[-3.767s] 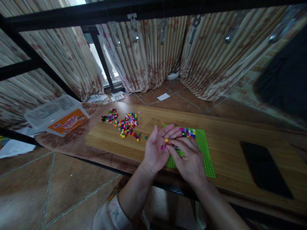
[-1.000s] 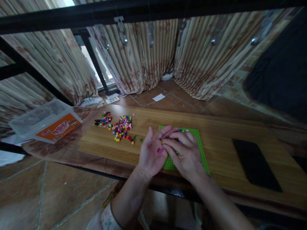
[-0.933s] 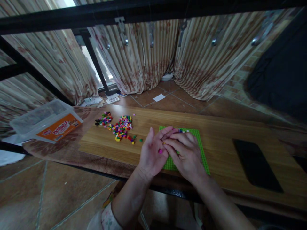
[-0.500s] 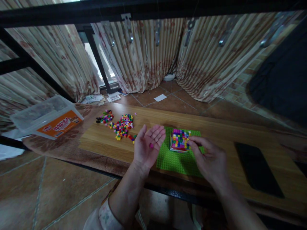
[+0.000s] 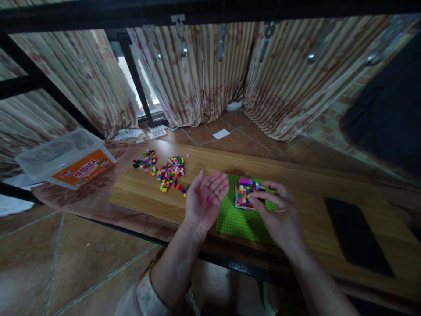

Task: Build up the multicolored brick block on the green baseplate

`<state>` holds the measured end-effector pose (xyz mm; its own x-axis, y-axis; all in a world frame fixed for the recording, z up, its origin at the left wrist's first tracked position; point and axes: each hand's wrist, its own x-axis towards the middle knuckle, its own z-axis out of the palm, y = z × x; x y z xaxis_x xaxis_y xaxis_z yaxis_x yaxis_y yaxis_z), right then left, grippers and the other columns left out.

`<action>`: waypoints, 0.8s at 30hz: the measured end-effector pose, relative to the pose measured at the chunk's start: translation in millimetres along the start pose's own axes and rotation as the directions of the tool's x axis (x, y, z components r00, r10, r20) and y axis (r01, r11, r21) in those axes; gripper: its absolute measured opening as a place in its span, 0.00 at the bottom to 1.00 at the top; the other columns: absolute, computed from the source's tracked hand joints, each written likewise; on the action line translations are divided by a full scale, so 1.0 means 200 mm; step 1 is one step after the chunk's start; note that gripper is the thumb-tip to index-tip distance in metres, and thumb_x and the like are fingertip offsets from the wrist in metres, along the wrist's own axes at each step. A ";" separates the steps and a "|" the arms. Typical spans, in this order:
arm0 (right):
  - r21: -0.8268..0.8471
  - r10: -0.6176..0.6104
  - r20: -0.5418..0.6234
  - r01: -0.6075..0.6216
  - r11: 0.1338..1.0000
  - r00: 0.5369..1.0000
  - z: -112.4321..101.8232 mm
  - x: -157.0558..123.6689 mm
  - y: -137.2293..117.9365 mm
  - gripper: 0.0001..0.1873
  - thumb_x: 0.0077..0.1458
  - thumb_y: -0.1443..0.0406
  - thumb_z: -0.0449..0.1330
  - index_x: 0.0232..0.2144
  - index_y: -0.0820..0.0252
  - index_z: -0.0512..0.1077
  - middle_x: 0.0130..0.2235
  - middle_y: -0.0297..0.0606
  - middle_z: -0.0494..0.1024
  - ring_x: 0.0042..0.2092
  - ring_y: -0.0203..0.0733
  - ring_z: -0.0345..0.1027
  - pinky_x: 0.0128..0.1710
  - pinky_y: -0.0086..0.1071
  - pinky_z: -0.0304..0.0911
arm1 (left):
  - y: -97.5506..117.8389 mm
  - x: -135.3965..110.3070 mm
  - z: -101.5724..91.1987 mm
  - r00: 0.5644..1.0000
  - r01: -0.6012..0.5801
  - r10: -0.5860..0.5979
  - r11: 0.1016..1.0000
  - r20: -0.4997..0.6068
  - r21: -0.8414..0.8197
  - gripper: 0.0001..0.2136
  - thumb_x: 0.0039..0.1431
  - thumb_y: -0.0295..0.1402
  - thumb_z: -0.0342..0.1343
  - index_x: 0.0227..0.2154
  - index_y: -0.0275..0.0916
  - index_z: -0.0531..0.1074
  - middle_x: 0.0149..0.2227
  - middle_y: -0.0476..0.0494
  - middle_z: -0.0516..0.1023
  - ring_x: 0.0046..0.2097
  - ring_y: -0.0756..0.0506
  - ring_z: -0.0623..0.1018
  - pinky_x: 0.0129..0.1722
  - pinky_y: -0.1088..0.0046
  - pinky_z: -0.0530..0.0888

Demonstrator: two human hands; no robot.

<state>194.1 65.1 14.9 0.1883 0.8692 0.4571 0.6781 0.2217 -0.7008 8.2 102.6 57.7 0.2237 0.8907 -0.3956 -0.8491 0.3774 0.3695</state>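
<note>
A green studded baseplate lies on the wooden tabletop in front of me. On its far part stands a block of small multicoloured bricks. My right hand rests over the block's right side, fingers curled and pinched at its near edge; what the fingertips hold is too small to name. My left hand is held palm up beside the baseplate's left edge, fingers apart, with a small pink brick lying in the palm. A loose pile of small coloured bricks lies to the left.
A clear plastic box with an orange label sits at the table's left end. A black flat rectangle lies on the table at the right. A black metal bar crosses overhead. Striped curtains hang behind, over a tiled floor.
My hands have parted. The right hand left the left palm and went to the brick block on the baseplate; the left hand stays palm up with a pink brick.
</note>
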 end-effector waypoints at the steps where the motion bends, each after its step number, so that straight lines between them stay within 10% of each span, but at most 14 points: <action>1: -0.001 -0.002 0.002 0.002 1.000 1.000 0.00 0.00 0.00 0.07 0.54 0.55 0.64 0.32 0.47 0.81 0.49 0.37 0.73 0.53 0.48 0.65 0.54 0.52 0.59 | 0.00 0.00 0.00 1.000 0.001 -0.001 1.000 0.000 0.000 0.16 0.63 0.41 0.52 0.37 0.32 0.77 0.34 0.37 0.82 0.38 0.46 0.81 0.49 0.70 0.75; 24: 0.027 0.041 -0.046 -0.040 0.999 0.998 0.05 0.04 -0.04 0.07 0.53 0.58 0.64 0.27 0.50 0.80 0.46 0.39 0.73 0.50 0.48 0.66 0.53 0.50 0.59 | -0.03 0.01 0.01 1.000 0.026 -0.026 0.999 0.015 -0.024 0.17 0.64 0.41 0.51 0.33 0.32 0.78 0.33 0.38 0.81 0.37 0.47 0.80 0.45 0.73 0.75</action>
<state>183.1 75.4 18.9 0.2486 0.8563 0.4528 0.6507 0.1986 -0.7329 15.0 102.8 56.8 0.2527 0.8844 -0.3925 -0.8541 0.3944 0.3390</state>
